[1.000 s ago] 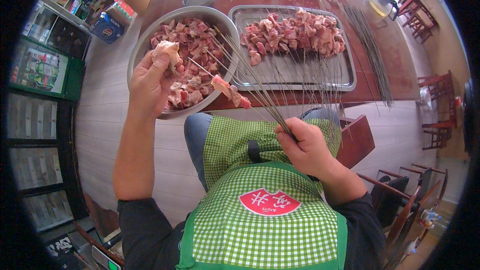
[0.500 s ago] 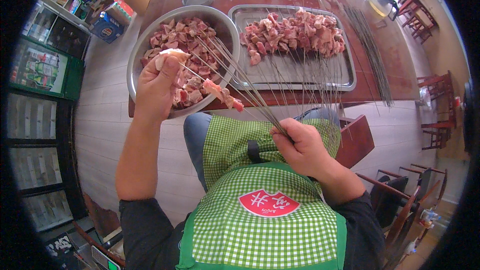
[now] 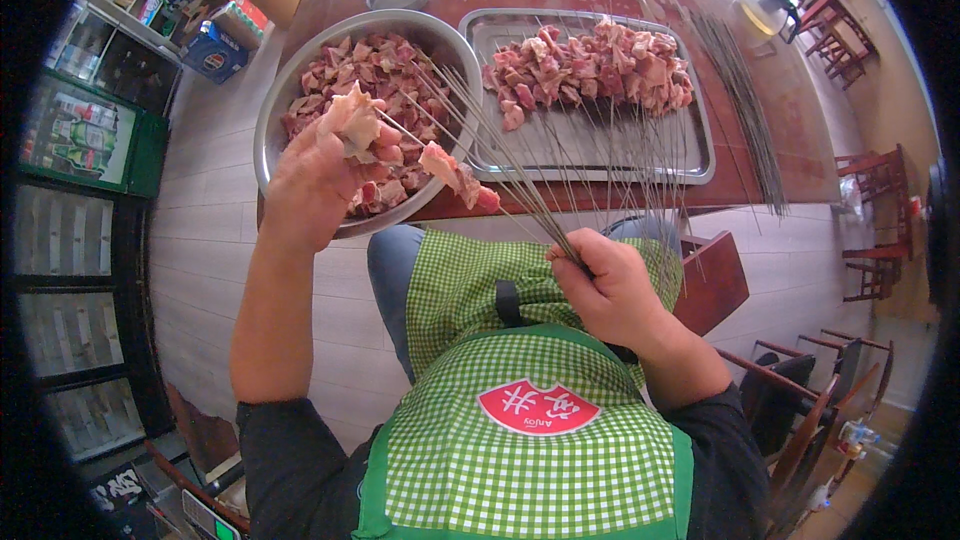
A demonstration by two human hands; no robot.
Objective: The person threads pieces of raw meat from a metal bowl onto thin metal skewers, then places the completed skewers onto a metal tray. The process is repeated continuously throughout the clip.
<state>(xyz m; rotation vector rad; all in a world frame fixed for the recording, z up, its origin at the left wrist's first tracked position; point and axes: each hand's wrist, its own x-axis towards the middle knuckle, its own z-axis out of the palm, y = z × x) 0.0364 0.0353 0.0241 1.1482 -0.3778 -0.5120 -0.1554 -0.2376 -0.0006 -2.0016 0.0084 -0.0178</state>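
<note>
The round bowl (image 3: 275, 110) and tray (image 3: 700, 155) hold raw meat; left hand (image 3: 315, 180) pinches a chunk (image 3: 350, 118), right hand (image 3: 605, 285) grips skewers (image 3: 490, 135).

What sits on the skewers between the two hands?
In the head view, meat chunks are threaded on the metal skewers fanning from the right hand toward the left hand.

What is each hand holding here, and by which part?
The right hand grips a fanned bundle of thin metal skewers at their lower ends. The left hand pinches a pale raw meat chunk in its fingertips.
</note>
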